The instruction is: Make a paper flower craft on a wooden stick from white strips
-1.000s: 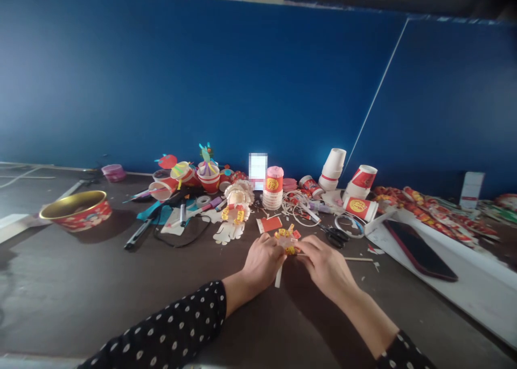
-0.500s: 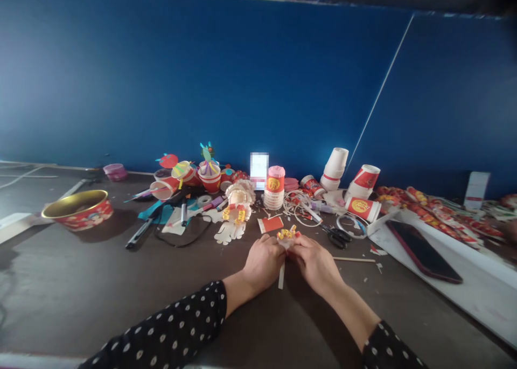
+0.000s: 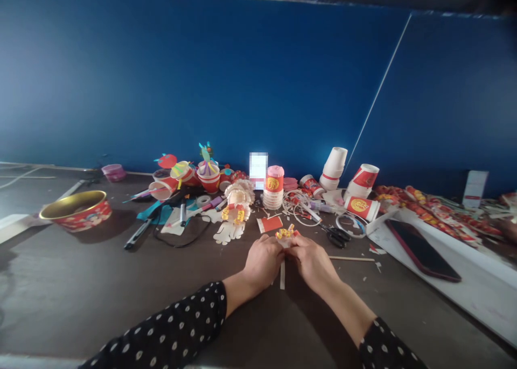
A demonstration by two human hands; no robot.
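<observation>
My left hand (image 3: 264, 258) and my right hand (image 3: 313, 258) meet over the table at centre, both closed. Between their fingertips they pinch a small piece of paper craft (image 3: 286, 233), white with yellow and red bits on top. A narrow white paper strip (image 3: 283, 276) sticks out toward me below the fingers; its upper end is hidden by them. Just beyond lies a red paper piece with a white edge (image 3: 270, 224). Left of it rest white cut-paper shapes (image 3: 229, 232) and a ruffled cream paper piece with yellow and red parts (image 3: 234, 213).
Black-handled scissors (image 3: 338, 237) and a thin wooden stick (image 3: 352, 259) lie to the right. A phone (image 3: 422, 251) rests in a white tray (image 3: 480, 299). At left stand a red and gold bowl (image 3: 86, 218) and a utility knife (image 3: 139, 233). Paper cups (image 3: 334, 167) line the back.
Both hands keep their pinch on the paper craft in nearly the same place. The white strip below has swung slightly to the right; the view has shifted a little.
</observation>
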